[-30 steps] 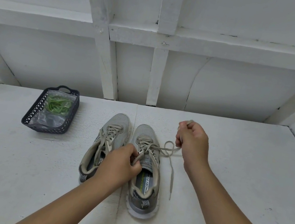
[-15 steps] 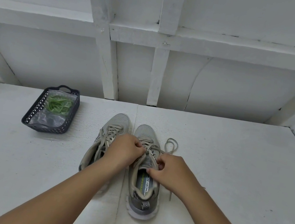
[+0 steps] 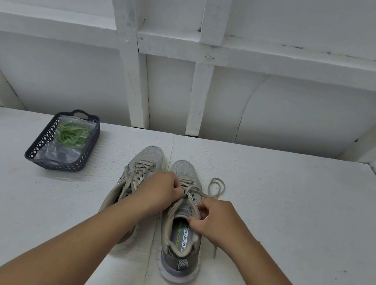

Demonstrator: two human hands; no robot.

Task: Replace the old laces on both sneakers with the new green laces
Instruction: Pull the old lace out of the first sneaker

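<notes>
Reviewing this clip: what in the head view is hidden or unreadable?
- Left sneaker: rear half hidden, head view, by the left hand and forearm.
- Right sneaker: upper eyelets covered by the right hand.
- Green laces: count unclear, bunched in a plastic bag in the basket.

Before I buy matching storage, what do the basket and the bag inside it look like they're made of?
The basket looks like dark moulded plastic: matte, with lattice walls and a cut-out handle. The bag seems thin clear plastic film, glossy and wrinkled, with the green laces showing through.
</notes>
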